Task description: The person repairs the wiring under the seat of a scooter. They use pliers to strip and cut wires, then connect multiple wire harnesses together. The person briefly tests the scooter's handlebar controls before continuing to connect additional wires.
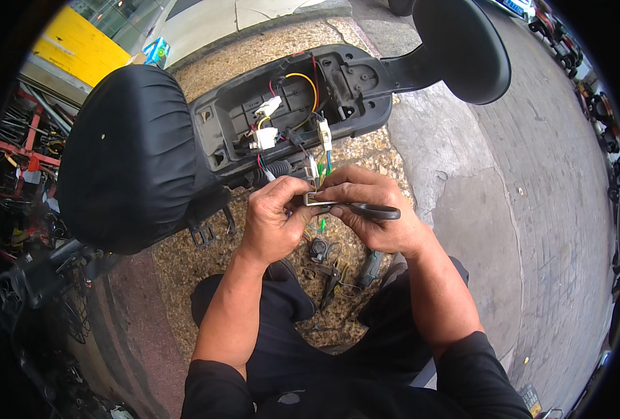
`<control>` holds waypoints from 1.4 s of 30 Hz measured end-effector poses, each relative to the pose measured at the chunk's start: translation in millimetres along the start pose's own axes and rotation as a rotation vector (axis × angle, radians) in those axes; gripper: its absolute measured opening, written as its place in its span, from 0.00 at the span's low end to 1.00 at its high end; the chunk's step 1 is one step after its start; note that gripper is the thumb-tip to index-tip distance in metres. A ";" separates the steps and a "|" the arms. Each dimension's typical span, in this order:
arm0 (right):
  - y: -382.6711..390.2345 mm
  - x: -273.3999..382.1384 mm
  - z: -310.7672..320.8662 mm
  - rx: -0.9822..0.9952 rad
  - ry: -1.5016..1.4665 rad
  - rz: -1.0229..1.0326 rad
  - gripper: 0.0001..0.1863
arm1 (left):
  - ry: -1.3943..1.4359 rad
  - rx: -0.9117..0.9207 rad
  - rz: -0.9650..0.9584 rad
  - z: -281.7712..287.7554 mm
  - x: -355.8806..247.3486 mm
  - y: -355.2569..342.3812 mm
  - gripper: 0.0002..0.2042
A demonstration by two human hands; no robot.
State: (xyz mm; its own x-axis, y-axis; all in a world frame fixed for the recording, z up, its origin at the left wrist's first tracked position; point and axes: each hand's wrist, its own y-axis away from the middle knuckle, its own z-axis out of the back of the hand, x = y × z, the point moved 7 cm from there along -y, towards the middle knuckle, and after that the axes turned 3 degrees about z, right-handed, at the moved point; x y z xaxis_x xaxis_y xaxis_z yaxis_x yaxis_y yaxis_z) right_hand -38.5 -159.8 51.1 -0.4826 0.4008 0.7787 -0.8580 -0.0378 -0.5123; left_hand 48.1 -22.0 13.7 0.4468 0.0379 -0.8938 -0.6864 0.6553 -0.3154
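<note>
My left hand (pixel 271 220) and my right hand (pixel 383 192) meet over a small white connector (pixel 311 198), both pinched around it. A slim tool with a black handle (pixel 383 212) is gripped in my right hand, its tip at the connector. Just beyond, coloured wires run to white connectors (pixel 265 138) inside an open black housing (pixel 216 157) of a scooter body. A padded black seat (pixel 125 160) sits at the left, and an oval black pad (pixel 463 45) extends at the upper right.
Small dark parts (pixel 319 250) and a green-grey tool (pixel 371 267) lie on the pebbled paving (pixel 338 314) between my legs. A yellow panel (pixel 79 42) and a red rack of tools (pixel 31 140) stand at the left. Grey pavement (pixel 547 230) stretches right, with vehicles along its far edge.
</note>
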 end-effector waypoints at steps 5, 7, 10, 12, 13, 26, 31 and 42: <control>-0.3 2.6 -3.1 0.040 -0.012 0.001 0.13 | -0.037 0.021 0.018 2.2 -0.6 1.2 0.12; -0.6 2.8 -3.6 0.052 -0.016 -0.002 0.13 | -0.024 0.027 0.039 2.7 0.6 1.9 0.12; -1.1 1.8 -3.7 0.052 -0.026 -0.001 0.13 | -0.005 0.030 0.061 1.7 2.4 2.7 0.12; -1.4 0.1 -3.5 0.045 -0.031 -0.005 0.13 | -0.039 0.018 0.036 1.4 0.7 3.2 0.12; -1.3 -0.3 -3.6 0.048 -0.031 -0.003 0.13 | -0.055 0.015 0.027 0.7 0.3 3.2 0.12; 10.6 -33.0 8.5 -0.278 -0.538 -0.352 0.15 | 0.077 0.042 0.099 1.5 3.3 2.9 0.10; -2.1 -50.7 11.0 -0.325 -0.425 -0.571 0.19 | 0.169 -0.021 0.164 5.7 10.0 2.0 0.11; -115.1 -30.6 -24.8 0.086 0.014 -0.429 0.13 | 0.247 -0.106 0.155 22.7 18.0 -2.1 0.07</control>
State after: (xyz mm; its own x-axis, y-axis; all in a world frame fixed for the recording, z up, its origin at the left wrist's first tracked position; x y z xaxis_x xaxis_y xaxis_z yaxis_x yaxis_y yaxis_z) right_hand 79.5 -145.0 77.2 -0.0775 0.4093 0.9091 -0.9920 0.0591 -0.1111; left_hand 70.6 -5.6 5.5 0.1881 -0.0616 -0.9802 -0.7974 0.5730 -0.1891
